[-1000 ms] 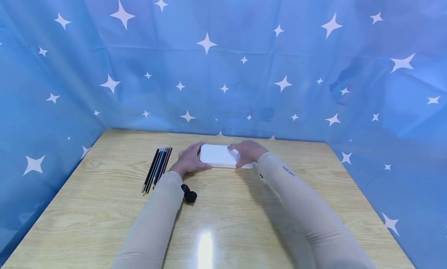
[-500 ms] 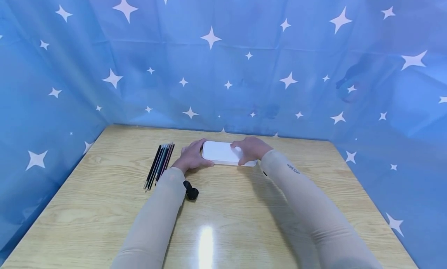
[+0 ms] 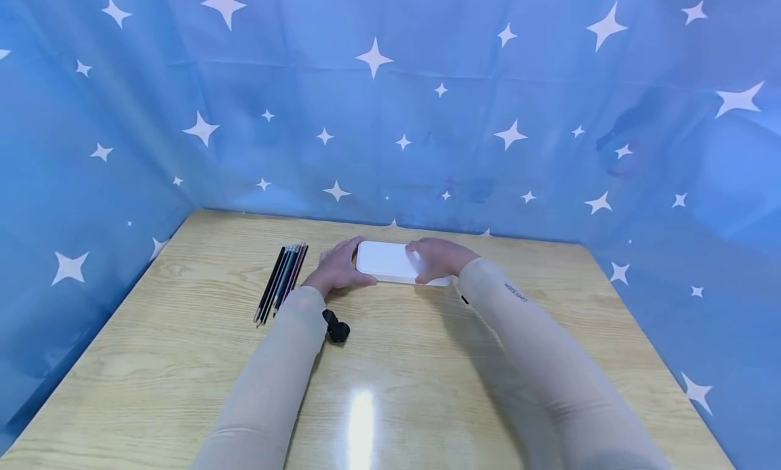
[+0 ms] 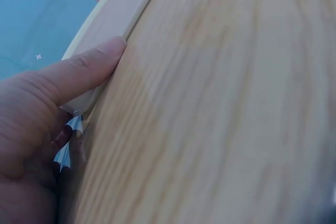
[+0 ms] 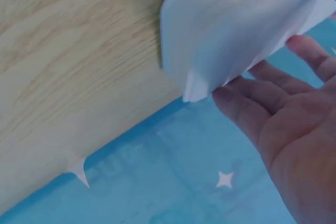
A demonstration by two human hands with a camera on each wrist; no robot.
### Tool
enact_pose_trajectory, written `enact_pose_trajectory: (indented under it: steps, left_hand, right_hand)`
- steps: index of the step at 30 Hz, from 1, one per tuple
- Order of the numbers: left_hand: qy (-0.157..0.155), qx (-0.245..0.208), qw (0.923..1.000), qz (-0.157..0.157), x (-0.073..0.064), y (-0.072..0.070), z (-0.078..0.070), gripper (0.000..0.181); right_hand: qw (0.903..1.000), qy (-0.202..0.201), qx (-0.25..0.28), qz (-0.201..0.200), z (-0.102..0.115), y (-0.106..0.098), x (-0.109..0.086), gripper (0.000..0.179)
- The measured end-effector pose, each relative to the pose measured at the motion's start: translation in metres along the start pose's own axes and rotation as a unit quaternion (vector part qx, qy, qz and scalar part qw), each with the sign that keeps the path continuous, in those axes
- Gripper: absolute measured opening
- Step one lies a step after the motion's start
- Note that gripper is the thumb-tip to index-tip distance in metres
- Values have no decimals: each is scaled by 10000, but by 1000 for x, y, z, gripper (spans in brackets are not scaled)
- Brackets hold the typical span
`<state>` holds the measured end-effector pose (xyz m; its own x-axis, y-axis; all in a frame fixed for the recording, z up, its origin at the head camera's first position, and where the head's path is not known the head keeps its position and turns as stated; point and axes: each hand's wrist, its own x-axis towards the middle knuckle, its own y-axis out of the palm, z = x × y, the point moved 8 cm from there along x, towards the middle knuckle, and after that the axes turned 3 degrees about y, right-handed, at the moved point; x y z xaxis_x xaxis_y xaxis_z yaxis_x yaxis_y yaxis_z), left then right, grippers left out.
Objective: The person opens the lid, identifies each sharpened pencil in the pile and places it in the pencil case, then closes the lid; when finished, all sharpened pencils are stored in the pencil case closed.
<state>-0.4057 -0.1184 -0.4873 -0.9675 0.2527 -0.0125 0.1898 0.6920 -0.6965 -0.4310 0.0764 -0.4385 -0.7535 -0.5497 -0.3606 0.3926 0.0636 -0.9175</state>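
A white oblong box with rounded corners lies near the back of the wooden table. My left hand spans its left end, the thumb along the front side and the fingers round the back. In the left wrist view, the thumb of my left hand presses on the box's side. Over the right part of the box, my right hand grips across it from front to back. The right wrist view has the fingertips of my right hand along one edge of the white box.
A bundle of several dark pencils lies left of my left hand. A black wrist device sits by my left cuff. Behind the wooden table hangs a blue curtain with white stars.
The whole head view shifts slightly up and to the right. Both hands keep their hold on the white box, which shows no clear movement on the table.
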Motion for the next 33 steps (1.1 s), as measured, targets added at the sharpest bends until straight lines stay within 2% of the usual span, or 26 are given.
enact_pose_trajectory:
  steps: [5,12,18,23,26,33]
  left_hand:
    - [-71,-139,9998,77,-2,1,1,107]
    - [4,-230,9997,113,-1,-4,1,107]
    - [66,-59,9999,64,0,0,2,105]
    - [-15,-71,10000,57,-1,2,6,110]
    - [59,-71,9999,79,0,2,4,107]
    - [95,-71,9999,63,2,1,0,106]
  right_hand:
    - [9992,80,-319,221,2,4,5,100]
    - [9963,-186,-788,274,10,-1,6,96]
    - [9965,-213,-774,251,10,0,4,96]
    - [9973,-310,-610,279,11,1,4,94]
    - [9975,-341,-538,290,9,1,4,95]
    - [9988,-109,-303,365,2,-1,6,95]
